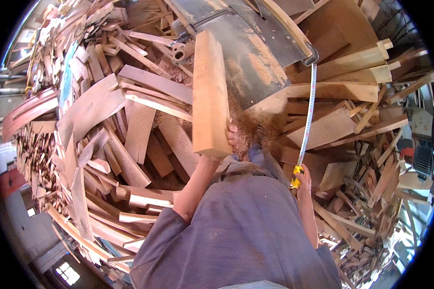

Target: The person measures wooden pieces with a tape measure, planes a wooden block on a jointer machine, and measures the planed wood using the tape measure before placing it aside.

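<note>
A thick, squared wooden beam points away from me, its near end just in front of my body. My left hand grips it from below near that end; fingertips show on its right side while the palm is hidden. In my right hand is a yellow and black tape measure. Its white blade is drawn out, running up to the corner of the metal machine table; I cannot tell whether the tip touches there. Sawdust lies across the tabletop.
Loose boards and offcuts are heaped on my left, with a tall stack of scrap behind. More planks lie on the right. Sawdust covers the floor by my feet. A dark motor-like unit stands far right.
</note>
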The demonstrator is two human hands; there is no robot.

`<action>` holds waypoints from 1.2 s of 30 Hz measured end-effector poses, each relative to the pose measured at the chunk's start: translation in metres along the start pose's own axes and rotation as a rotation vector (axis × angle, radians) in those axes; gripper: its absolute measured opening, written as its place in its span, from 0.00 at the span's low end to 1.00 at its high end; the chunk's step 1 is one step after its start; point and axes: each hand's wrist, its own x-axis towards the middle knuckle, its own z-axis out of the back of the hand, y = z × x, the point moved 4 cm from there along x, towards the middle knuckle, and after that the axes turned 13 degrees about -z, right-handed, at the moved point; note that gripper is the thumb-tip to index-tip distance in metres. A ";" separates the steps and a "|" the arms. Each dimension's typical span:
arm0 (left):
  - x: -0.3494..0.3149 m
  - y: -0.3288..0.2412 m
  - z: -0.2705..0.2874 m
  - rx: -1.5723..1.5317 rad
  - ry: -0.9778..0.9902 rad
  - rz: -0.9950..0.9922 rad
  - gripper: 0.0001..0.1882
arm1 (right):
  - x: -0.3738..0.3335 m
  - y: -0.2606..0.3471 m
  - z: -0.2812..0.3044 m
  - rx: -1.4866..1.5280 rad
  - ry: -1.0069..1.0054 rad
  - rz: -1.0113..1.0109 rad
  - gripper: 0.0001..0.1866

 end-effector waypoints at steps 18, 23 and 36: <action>-0.017 -0.013 0.009 -0.742 0.095 0.135 0.27 | 0.010 -0.062 0.026 -0.358 -0.149 0.052 0.34; -0.017 -0.017 0.012 -0.649 0.110 0.088 0.29 | 0.019 -0.083 0.039 -0.537 -0.172 0.186 0.33; -0.023 -0.018 0.041 -0.627 0.089 0.093 0.30 | 0.016 -0.086 0.035 -0.558 -0.132 0.091 0.27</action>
